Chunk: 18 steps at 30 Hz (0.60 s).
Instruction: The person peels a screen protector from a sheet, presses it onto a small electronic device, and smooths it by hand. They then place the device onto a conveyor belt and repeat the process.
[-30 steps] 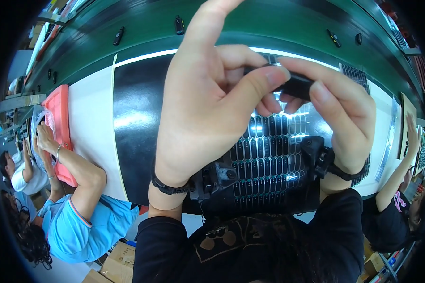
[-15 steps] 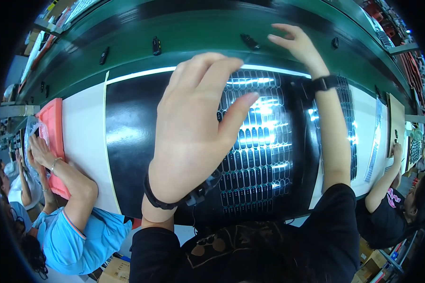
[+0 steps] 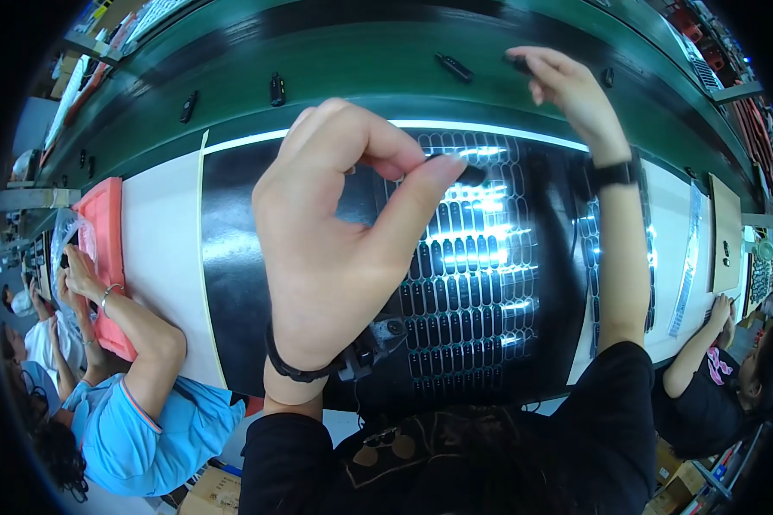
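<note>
My left hand (image 3: 335,223) is over the black mat with thumb and forefinger pinched together. A small dark oval piece (image 3: 471,176) sticks out at its fingertips, above a clear sheet (image 3: 514,245) that bears rows of dark, pale-rimmed oval pieces. Out over the green belt, my right hand (image 3: 571,90) is closed on a small black handheld device (image 3: 519,63), mostly hidden by the fingers. Left of that hand, another black elongated device (image 3: 453,68) lies slantwise on the belt. A dark band circles each wrist, and a small camera-like unit (image 3: 374,343) sits at the left one.
The green conveyor belt (image 3: 352,64) runs along the far side, with more black devices (image 3: 276,89) on it. A second sheet of ovals (image 3: 648,257) lies under my right forearm. Left, a co-worker's hands work at a pink foam tray (image 3: 103,223); another co-worker sits right.
My left fingers have closed into a pinch, and a dark piece now shows there. My right fingers have closed on a black device and the hand has shifted slightly right.
</note>
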Each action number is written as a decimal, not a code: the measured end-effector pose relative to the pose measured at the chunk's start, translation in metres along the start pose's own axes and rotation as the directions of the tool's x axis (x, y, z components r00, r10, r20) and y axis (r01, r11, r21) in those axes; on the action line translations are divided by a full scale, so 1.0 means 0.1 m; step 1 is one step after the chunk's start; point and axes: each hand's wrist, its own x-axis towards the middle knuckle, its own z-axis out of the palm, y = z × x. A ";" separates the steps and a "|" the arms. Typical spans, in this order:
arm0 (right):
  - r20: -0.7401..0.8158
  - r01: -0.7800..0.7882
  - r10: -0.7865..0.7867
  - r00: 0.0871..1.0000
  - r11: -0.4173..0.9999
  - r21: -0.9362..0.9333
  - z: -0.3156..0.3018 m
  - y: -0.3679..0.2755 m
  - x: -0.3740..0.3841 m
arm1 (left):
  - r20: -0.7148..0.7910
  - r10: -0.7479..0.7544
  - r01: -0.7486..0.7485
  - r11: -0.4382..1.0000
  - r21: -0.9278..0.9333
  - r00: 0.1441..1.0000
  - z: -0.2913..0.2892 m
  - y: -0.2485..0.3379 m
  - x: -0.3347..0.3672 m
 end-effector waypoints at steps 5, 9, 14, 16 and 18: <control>0.074 0.070 -0.084 0.994 0.982 0.177 0.49 -0.48 -0.64 | 0.001 -0.061 0.059 0.967 -0.246 0.998 0.04 0.05 -0.03; -0.062 0.192 -0.182 0.981 0.952 0.240 0.70 -0.77 -0.91 | 0.020 -0.087 0.089 0.926 -0.367 0.996 0.08 0.09 -0.05; -0.086 0.427 -0.435 0.896 0.899 -0.102 0.76 -0.89 -1.07 | 0.062 -0.099 0.116 0.883 -0.454 0.993 0.12 0.12 -0.07; -0.074 0.486 -0.499 0.864 0.863 -0.138 0.78 -0.93 -1.12 | 0.069 -0.096 0.118 0.875 -0.469 0.993 0.14 0.12 -0.07; -0.107 0.386 -0.390 0.915 0.921 -0.059 0.82 -0.98 -1.17 | 0.059 -0.130 0.143 0.867 -0.478 0.990 0.14 0.13 -0.06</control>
